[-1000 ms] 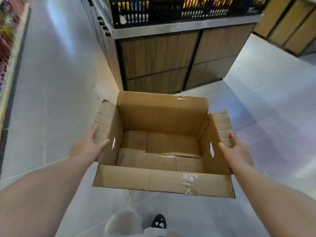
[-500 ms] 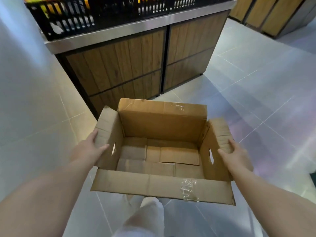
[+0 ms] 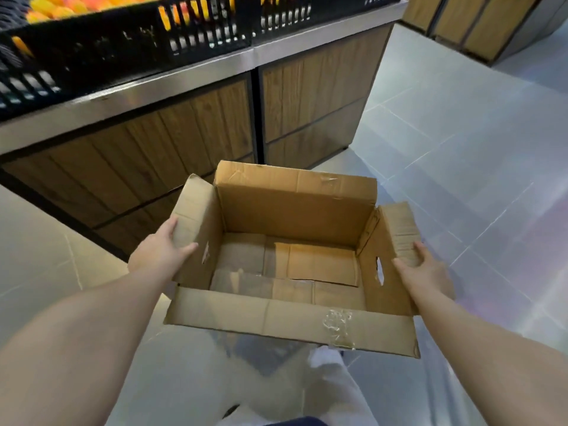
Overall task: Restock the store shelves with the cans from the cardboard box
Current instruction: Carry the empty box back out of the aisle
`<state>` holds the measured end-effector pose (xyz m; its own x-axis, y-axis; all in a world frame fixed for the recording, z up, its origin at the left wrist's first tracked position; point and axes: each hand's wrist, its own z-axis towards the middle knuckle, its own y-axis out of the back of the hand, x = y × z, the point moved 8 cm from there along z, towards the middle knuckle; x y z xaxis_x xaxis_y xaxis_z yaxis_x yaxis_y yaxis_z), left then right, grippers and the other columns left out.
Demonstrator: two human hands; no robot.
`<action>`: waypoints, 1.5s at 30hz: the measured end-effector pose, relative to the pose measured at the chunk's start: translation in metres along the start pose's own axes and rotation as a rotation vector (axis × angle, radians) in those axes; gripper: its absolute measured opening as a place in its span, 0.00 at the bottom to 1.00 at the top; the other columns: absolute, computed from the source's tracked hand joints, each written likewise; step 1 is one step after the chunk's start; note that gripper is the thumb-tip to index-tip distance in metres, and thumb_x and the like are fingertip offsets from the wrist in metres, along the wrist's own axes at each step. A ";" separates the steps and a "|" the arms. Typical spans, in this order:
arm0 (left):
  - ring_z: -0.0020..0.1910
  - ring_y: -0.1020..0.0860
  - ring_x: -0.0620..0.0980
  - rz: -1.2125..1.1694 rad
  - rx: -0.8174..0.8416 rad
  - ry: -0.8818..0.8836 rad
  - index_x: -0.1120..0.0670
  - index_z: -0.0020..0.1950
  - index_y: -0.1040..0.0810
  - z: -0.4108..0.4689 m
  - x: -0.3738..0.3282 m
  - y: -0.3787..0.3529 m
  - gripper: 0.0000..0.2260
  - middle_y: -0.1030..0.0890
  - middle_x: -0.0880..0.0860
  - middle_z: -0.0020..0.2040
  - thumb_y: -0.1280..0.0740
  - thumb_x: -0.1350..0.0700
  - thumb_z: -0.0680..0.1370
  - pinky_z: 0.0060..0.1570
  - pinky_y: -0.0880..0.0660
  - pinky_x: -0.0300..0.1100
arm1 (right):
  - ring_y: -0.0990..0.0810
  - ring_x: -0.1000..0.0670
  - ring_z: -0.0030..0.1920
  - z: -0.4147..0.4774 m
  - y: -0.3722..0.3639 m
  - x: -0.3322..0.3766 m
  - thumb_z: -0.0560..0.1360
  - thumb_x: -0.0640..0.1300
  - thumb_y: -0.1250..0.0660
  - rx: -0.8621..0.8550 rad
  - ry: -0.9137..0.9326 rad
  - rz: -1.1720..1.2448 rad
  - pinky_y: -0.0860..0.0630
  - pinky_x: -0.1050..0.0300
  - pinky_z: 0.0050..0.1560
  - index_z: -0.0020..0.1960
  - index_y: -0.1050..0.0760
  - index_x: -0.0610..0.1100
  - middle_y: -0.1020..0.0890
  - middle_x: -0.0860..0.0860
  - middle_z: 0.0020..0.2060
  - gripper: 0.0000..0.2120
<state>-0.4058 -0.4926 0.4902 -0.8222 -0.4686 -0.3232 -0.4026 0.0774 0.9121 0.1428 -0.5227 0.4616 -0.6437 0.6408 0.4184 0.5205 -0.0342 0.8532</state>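
A: The cardboard box point(image 3: 292, 256) is held in the air in front of the person, above the tiled floor point(image 3: 461, 149), top flaps open. Its inside shows only bare bottom flaps; no cans are visible in it.

B: And the hands?

A: The left hand point(image 3: 163, 250) is closed around the left side flap, thumb lying inside the wall near the handle slot, fingers hidden behind. The right hand point(image 3: 422, 272) grips the right side flap the same way. Between them they carry the whole box.

B: So which step would that be?

A: Judging by the empty interior, the stocking looks finished, and the box is probably being carried off (or back for a refill, there is no telling which). To do that well, the person would keep it level and close to the body, and grip the walls instead of the floppy flaps, since the creased right flap could fold.

B: What lies around it?

A: To the far left stands a wood-panelled display stand point(image 3: 184, 133) with black crates point(image 3: 92, 56) holding orange and yellow fruit point(image 3: 46, 7). The box's far left corner passes near it, so a wider berth would help.
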 end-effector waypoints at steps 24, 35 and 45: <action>0.59 0.26 0.61 -0.263 0.367 0.545 0.46 0.75 0.48 0.267 -0.202 -0.196 0.40 0.28 0.58 0.66 0.32 0.39 0.70 0.50 0.31 0.48 | 0.23 0.47 0.45 0.495 -0.057 0.181 0.68 0.46 0.25 0.514 -0.018 0.238 0.24 0.55 0.32 0.70 0.39 0.58 0.29 0.49 0.58 0.35; 0.66 0.33 0.64 -0.412 0.328 0.790 0.57 0.74 0.45 0.345 -0.266 -0.361 0.36 0.34 0.62 0.69 0.29 0.50 0.73 0.64 0.35 0.54 | 0.26 0.40 0.63 0.716 -0.173 0.208 0.70 0.55 0.30 0.448 0.191 -0.139 0.29 0.41 0.63 0.73 0.42 0.55 0.27 0.46 0.68 0.35; 0.58 0.29 0.68 -0.284 0.200 0.734 0.51 0.74 0.52 0.423 -0.341 -0.560 0.35 0.32 0.67 0.62 0.34 0.47 0.74 0.56 0.32 0.55 | 0.22 0.37 0.54 0.878 -0.279 0.172 0.69 0.54 0.36 0.249 0.350 -0.307 0.25 0.39 0.55 0.64 0.37 0.56 0.21 0.46 0.57 0.25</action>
<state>-0.0702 -0.0045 -0.0175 -0.2323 -0.9466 -0.2237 -0.6777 -0.0075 0.7353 0.3796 0.2709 0.0223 -0.9143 0.2964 0.2762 0.3684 0.3249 0.8710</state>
